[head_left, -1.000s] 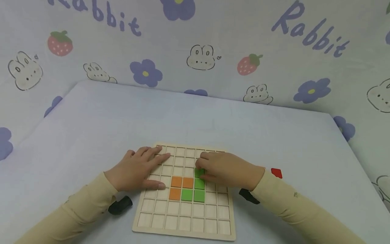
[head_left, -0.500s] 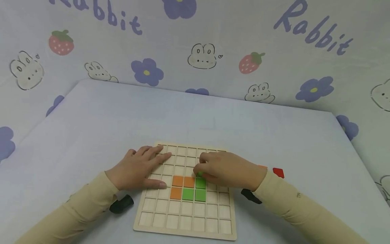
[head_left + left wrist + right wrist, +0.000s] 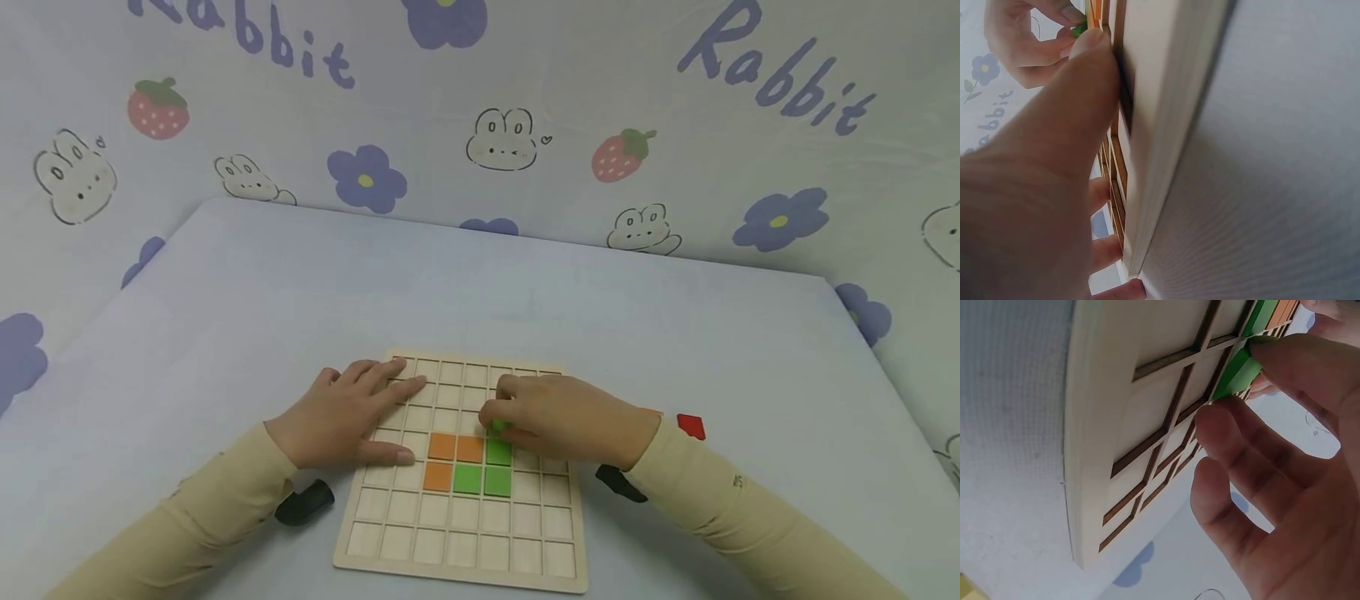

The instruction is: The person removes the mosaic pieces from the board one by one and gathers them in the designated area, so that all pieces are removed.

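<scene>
A wooden grid board (image 3: 463, 515) lies on the white table. Its middle cells hold three orange tiles, one being this orange tile (image 3: 442, 447), and some green ones, among them this green tile (image 3: 468, 479). My left hand (image 3: 345, 417) rests on the board's left side with fingers spread. Thumb and index finger of my right hand (image 3: 570, 412) pinch another green tile (image 3: 1237, 374), which stands tilted at a cell in the right wrist view. From the head view, fingers cover most of that tile.
To the right lie a red tile (image 3: 691, 427) and an orange piece (image 3: 652, 412), partly behind the right sleeve. Dark objects show beside the left wrist (image 3: 304, 504) and under the right forearm. Behind the table hangs a rabbit-print cloth (image 3: 420, 100).
One second ago, more of the green tile showed flat under the right fingers; those fingers have since closed over it. My left hand stays on the board. The whole view has shifted slightly.
</scene>
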`<state>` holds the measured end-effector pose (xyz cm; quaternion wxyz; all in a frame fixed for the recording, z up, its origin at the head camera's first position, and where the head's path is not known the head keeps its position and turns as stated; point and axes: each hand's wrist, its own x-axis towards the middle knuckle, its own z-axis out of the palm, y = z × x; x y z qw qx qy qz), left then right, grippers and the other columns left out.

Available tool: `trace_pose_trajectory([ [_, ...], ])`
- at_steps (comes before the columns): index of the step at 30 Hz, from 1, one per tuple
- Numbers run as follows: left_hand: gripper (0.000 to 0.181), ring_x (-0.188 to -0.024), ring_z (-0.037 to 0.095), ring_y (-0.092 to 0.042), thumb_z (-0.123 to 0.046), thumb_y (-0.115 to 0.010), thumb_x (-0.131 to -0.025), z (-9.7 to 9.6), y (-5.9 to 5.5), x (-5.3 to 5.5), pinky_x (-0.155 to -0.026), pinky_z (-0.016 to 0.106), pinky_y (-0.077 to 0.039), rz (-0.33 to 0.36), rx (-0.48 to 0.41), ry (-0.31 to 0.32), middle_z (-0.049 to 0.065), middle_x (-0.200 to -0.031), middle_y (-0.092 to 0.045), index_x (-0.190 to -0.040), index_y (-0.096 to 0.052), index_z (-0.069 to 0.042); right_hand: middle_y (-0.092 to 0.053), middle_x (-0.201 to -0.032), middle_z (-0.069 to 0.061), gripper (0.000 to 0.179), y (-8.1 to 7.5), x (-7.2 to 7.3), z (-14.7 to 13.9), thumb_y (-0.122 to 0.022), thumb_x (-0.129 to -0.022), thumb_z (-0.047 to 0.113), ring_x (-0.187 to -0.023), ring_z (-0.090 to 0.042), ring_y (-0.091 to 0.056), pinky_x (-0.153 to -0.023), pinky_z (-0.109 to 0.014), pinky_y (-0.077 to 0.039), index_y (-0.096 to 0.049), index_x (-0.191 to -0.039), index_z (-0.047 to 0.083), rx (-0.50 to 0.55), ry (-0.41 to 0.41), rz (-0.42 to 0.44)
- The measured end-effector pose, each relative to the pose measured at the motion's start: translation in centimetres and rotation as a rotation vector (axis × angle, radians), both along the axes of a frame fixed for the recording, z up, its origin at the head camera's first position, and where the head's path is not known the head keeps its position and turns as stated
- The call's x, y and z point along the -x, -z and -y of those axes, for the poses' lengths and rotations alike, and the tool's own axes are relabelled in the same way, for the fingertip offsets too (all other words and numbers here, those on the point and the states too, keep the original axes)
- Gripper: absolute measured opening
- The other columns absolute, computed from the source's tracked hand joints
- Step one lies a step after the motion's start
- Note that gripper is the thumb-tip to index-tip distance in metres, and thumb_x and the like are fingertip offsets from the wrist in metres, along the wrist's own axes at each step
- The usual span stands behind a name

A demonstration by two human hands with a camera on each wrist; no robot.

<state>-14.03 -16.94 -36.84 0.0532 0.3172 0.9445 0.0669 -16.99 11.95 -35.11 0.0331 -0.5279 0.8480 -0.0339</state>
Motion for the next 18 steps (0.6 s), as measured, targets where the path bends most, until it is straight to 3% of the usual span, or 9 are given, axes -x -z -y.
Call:
trace_pose_trajectory([
  [8, 0.082, -0.132, 0.036, -0.038, -0.067, -0.053, -0.086, -0.2, 0.2, -0.1, -0.087, 0.055, -0.038, 0.018, 0.013, 0.002, 0.015, -0.152, -0.033, -0.150, -0.033, -0.020, -0.057, -0.099, 0.005, 0.020, -0.5, -0.6, -1.3, -0.069, -0.089, 0.022, -0.074, -0.005, -0.056, -0.070, -0.023, -0.049, -0.061, -0.107, 0.023, 0.074, 0.031, 0.004],
  [14, 0.083, -0.133, 0.035, -0.038, -0.066, -0.054, -0.085, -0.2, 0.8, 0.2, -0.088, 0.055, -0.038, -0.003, 0.008, 0.005, 0.014, -0.153, -0.032, -0.150, -0.032, -0.020, -0.057, -0.099, 0.009, 0.021, -2.2, -1.3, -3.8, -0.070, -0.088, 0.023, -0.074, -0.003, -0.055, -0.069, -0.022, -0.049, -0.059, -0.106, 0.023, 0.047, 0.151, -0.002],
  [18, 0.082, -0.133, 0.035, -0.039, -0.065, -0.056, -0.085, -0.4, 0.6, 0.1, -0.088, 0.054, -0.038, -0.009, 0.002, 0.000, 0.015, -0.153, -0.033, -0.150, -0.034, -0.020, -0.056, -0.099, 0.012, 0.020, -2.8, -2.0, -5.8, -0.072, -0.087, 0.025, -0.073, -0.001, -0.053, -0.068, -0.022, -0.049, -0.060, -0.103, 0.023, 0.024, 0.244, 0.013],
])
